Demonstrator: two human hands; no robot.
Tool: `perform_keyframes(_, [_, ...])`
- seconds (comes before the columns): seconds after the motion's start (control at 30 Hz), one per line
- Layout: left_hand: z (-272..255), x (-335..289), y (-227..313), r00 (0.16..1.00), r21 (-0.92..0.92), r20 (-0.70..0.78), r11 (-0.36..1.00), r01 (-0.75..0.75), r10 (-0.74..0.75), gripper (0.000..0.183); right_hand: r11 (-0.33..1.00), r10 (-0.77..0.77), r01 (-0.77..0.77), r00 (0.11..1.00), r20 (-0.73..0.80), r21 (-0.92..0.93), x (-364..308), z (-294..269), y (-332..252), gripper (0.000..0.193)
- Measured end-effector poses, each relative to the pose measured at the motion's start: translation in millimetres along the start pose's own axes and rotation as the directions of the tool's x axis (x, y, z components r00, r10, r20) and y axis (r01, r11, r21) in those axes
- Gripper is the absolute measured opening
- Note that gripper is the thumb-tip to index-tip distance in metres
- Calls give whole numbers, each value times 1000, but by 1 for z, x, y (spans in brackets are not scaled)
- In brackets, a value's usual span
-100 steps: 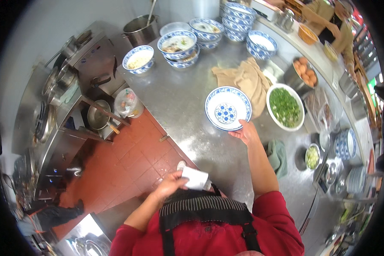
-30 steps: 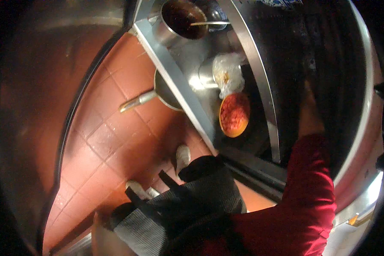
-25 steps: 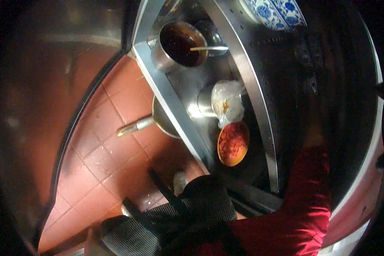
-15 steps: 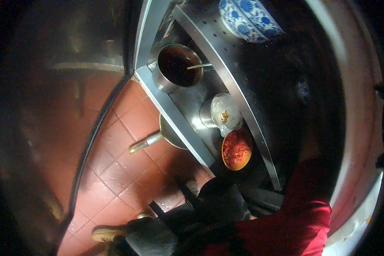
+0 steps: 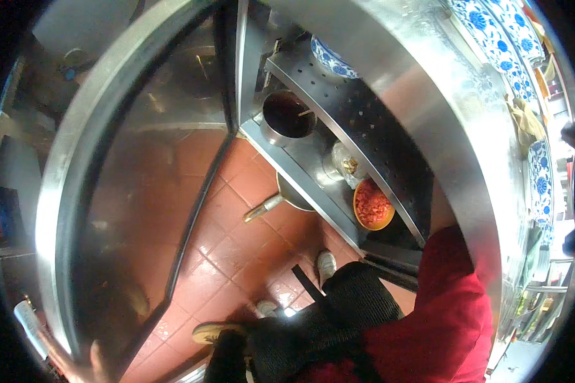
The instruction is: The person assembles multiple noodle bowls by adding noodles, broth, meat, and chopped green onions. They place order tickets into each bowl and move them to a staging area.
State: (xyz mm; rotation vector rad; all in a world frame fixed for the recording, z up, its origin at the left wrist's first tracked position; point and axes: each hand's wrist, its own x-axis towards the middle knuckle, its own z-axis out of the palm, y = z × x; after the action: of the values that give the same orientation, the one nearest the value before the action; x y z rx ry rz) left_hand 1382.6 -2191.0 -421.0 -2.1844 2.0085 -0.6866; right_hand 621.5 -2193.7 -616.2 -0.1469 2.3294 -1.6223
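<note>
At the lower left, my left hand (image 5: 76, 367) is at the edge of the open metal cabinet door (image 5: 153, 255), its thumb on the inner side and a finger on the outer side. My right arm, in a red sleeve (image 5: 450, 281), reaches into the cabinet by the upper perforated shelf (image 5: 370, 115); the hand is hidden behind the metal frame. Below that shelf stand a metal pot of dark liquid (image 5: 291, 118), a container covered with a clear plastic bag (image 5: 347, 163), and an orange bowl of chopped red food (image 5: 372, 204). A blue-and-white bowl (image 5: 332, 60) sits on the upper shelf.
A pan with a handle (image 5: 265, 207) shows beyond the cabinet's lower edge, above red floor tiles (image 5: 217, 274). Blue-and-white dishes (image 5: 492, 38) and cloth (image 5: 524, 124) lie on the metal counter (image 5: 421, 38). Shoes (image 5: 326, 265) are on the floor.
My view has pulled back and shifted, so the counter top and more of the door show. My left hand has come into view at the door's edge. The right arm still reaches into the cabinet.
</note>
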Motion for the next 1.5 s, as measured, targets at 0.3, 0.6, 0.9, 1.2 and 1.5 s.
perform_keyframes(0.3, [-62,-13,-25,991,-267,29,954,137,-134,96,675,238,-528,817,525,516,-188,-67,10,43])
perform_keyframes(0.6, [-171,-59,22,909,-318,331,877,361,-255,90,749,406,-659,369,836,-73,-360,-192,-68,51])
perform_keyframes(0.9, [-288,-166,130,850,-465,410,727,506,-330,92,877,212,-456,81,974,-152,-381,-346,-189,48])
perform_keyframes(1.2, [-387,-273,216,930,-879,364,309,363,-59,75,808,169,-574,436,884,128,-357,-552,-268,59])
perform_keyframes(1.5, [-558,-330,254,992,-994,31,-104,44,126,24,797,245,-529,724,645,291,-230,-737,-257,52])
